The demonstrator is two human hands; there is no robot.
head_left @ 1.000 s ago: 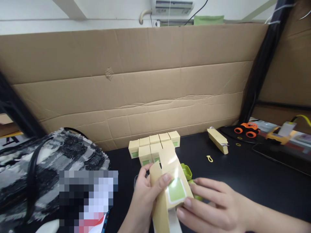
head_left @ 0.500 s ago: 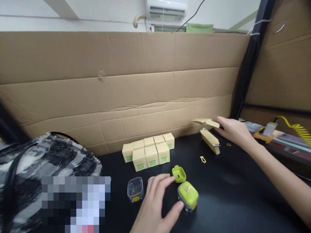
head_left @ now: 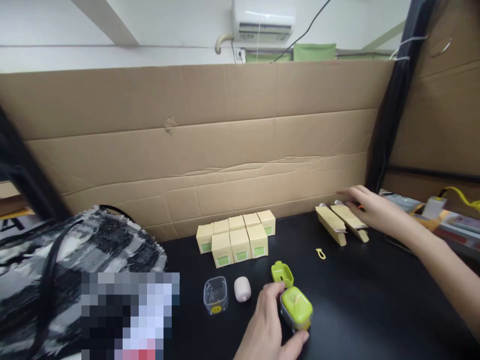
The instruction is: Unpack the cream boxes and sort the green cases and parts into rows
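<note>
Head view: both hands on the black table (head_left: 375, 300), each at a different item.

Left hand (head_left: 268, 327) wraps thumb and fingers around the green-lidded clear container (head_left: 296, 307) at near centre, just beside a loose green lid (head_left: 282, 273). Right hand (head_left: 369, 207) lies open, fingers resting on the flattened tan carton (head_left: 352, 220) far right, beside a second carton (head_left: 330, 225). Small tan boxes (head_left: 236, 237) are grouped against the cardboard wall (head_left: 210, 150).
</note>
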